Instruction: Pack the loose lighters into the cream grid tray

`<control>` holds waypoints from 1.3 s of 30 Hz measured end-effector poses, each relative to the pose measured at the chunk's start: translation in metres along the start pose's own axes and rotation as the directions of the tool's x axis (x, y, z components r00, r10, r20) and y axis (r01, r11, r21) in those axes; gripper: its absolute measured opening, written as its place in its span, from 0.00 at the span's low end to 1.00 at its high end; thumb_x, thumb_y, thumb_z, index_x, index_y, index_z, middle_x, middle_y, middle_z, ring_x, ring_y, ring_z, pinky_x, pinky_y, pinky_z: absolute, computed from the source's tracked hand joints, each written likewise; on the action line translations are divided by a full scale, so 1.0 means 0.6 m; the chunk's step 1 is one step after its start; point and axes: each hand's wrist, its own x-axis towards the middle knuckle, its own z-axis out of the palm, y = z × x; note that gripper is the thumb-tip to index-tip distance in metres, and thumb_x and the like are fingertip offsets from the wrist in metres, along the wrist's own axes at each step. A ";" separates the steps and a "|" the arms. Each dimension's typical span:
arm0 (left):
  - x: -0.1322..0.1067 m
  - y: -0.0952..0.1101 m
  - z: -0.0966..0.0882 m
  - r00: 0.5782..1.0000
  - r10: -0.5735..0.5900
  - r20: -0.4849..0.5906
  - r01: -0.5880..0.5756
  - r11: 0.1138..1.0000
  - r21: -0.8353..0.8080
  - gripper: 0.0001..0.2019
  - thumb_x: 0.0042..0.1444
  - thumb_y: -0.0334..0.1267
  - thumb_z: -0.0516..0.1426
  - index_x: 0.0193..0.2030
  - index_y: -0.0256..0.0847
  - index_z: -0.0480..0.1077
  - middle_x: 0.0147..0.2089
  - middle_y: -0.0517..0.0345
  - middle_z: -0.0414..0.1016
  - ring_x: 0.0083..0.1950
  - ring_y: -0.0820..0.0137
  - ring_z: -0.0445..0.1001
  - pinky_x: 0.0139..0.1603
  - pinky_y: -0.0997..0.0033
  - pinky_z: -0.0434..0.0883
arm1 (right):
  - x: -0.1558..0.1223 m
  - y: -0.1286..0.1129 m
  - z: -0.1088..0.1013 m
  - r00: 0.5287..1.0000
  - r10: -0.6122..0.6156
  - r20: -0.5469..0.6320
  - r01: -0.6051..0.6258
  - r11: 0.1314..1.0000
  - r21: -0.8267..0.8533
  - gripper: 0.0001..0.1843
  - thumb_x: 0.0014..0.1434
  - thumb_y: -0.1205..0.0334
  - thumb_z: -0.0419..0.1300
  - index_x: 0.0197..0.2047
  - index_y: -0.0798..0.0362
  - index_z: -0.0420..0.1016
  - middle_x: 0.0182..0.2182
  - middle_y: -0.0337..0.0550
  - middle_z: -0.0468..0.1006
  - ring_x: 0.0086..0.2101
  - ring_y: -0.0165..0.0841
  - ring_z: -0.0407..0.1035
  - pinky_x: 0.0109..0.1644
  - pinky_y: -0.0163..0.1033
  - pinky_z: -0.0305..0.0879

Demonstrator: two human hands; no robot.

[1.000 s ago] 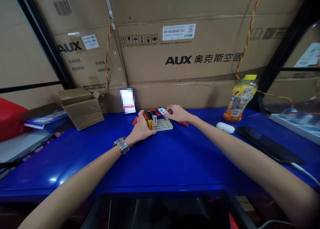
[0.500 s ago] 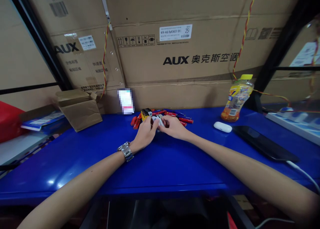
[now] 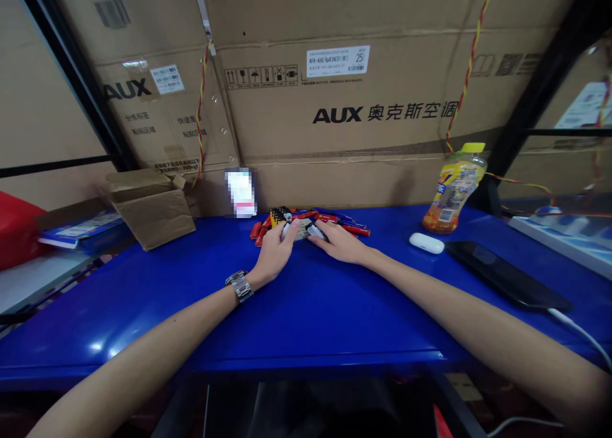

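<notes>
At the back middle of the blue table [image 3: 306, 310], my left hand [image 3: 273, 252] is closed with thumb and fingers round a small white cylindrical piece [image 3: 285, 229], like a marker barrel. My right hand [image 3: 342, 243] is closed on another white marker-like piece [image 3: 316, 232] with a dark end. Between the hands lies a pale, patterned item [image 3: 303, 227], too small to make out. Around them are several red markers or caps [image 3: 258, 231], blue markers [image 3: 335, 213] and a yellow-and-black cluster [image 3: 277, 216]. The fingers partly hide both held pieces.
Large cardboard boxes [image 3: 382, 151] stand behind the table. On the left is an open small carton [image 3: 155, 218], and a lit, blurred-out screen [image 3: 241, 192] leans at the back. To the right are a drink bottle [image 3: 452, 192], a white earphone case [image 3: 426, 243] and a black phone [image 3: 507, 275] on a cable.
My hands have moved slightly apart, the right one shifting right. The white pieces, close together between my fingers before, are now separate, one in each hand.
</notes>
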 end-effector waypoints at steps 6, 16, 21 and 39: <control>-0.001 0.000 -0.003 1.000 -0.026 0.015 0.023 0.991 0.133 0.20 0.54 0.49 0.53 0.18 0.42 0.54 0.16 0.65 0.55 0.17 0.76 0.56 0.17 0.75 0.51 | -0.006 -0.012 0.001 1.000 -0.011 0.019 0.011 1.000 -0.016 0.13 0.66 0.52 0.50 0.42 0.53 0.66 0.38 0.50 0.75 0.36 0.39 0.69 0.40 0.41 0.60; -0.005 0.009 -0.003 1.000 -0.027 0.011 0.025 0.983 0.181 0.14 0.50 0.44 0.54 0.19 0.42 0.57 0.16 0.66 0.57 0.18 0.75 0.58 0.19 0.75 0.51 | -0.007 -0.007 -0.006 0.999 -0.025 0.034 0.027 0.998 -0.048 0.13 0.65 0.52 0.50 0.41 0.53 0.66 0.37 0.49 0.75 0.35 0.38 0.69 0.37 0.40 0.58; -0.005 0.012 -0.003 0.999 0.014 0.032 -0.021 0.971 0.237 0.08 0.46 0.37 0.57 0.23 0.41 0.60 0.20 0.65 0.63 0.22 0.75 0.60 0.23 0.74 0.56 | -0.007 -0.018 -0.014 0.994 0.031 -0.102 -0.019 0.993 0.117 0.06 0.61 0.58 0.53 0.38 0.52 0.66 0.30 0.41 0.73 0.28 0.32 0.65 0.33 0.37 0.56; -0.001 -0.008 -0.007 0.937 0.227 -0.266 -0.188 0.969 0.161 0.17 0.44 0.23 0.55 0.39 0.42 0.55 0.38 0.58 0.59 0.38 0.69 0.63 0.40 0.65 0.64 | 0.052 -0.044 -0.005 0.943 0.164 -0.291 0.016 0.849 0.528 0.15 0.54 0.51 0.61 0.33 0.57 0.73 0.24 0.38 0.72 0.25 0.28 0.61 0.30 0.35 0.58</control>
